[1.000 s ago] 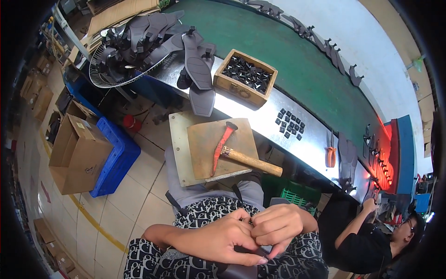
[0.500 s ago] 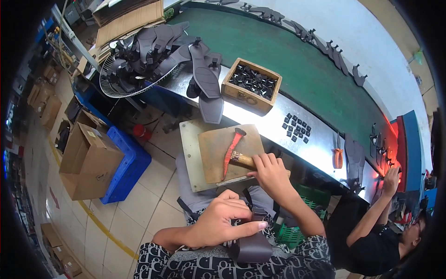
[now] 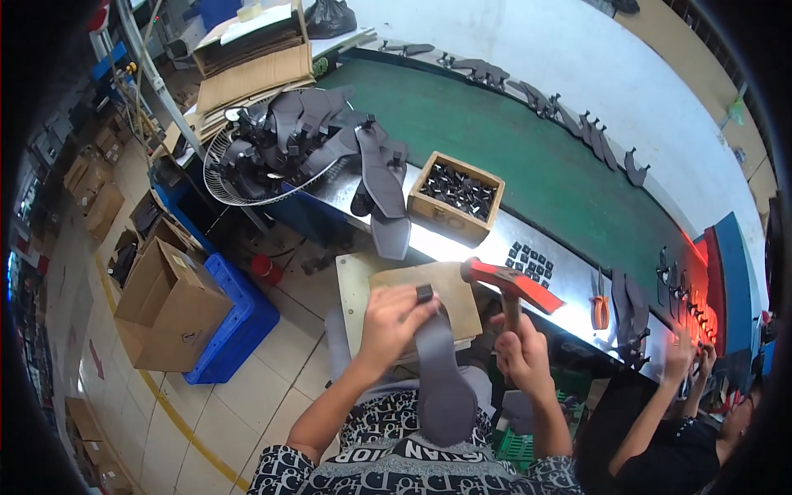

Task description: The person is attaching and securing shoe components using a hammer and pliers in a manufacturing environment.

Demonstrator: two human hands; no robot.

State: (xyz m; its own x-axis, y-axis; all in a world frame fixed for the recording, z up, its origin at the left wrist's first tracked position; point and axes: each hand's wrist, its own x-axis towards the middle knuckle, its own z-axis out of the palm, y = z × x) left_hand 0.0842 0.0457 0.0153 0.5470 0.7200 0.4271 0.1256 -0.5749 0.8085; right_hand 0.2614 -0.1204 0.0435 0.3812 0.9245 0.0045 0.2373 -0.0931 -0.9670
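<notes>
left hand (image 3: 394, 318) clenched around the upper end of a dark grey strap piece (image 3: 441, 375), smooth and matte like leather or rubber, narrow at the top and widening to a rounded tongue over the lap. small black buckle (image 3: 424, 293) at its top end, pressed onto a flat brown wooden board (image 3: 450, 293) lying on a pale square bench plate (image 3: 351, 285). right hand (image 3: 521, 356) wrapped tight around the wooden handle of a red-headed hammer (image 3: 510, 282), head raised above the board, just right of the buckle and not touching it.

beyond, a shiny metal counter edge (image 3: 495, 247) with an open wooden box (image 3: 456, 196) full of small black fittings, too small to tell apart; a cluster of little black squares (image 3: 530, 262) laid out flat beside it. heaped grey straps (image 3: 305, 140) spilling over a round wire fan guard (image 3: 239, 186), much of it buried beneath them. green conveyor belt (image 3: 511, 157) curving away, more dark pieces along its far edge. cardboard box (image 3: 169, 305) and blue plastic crate (image 3: 239, 318) on the tiled floor. another person's hand (image 3: 681, 355) reaching up at lower right, fingers blurred against a red glow, hard to make out; body cut off by the rim.
</notes>
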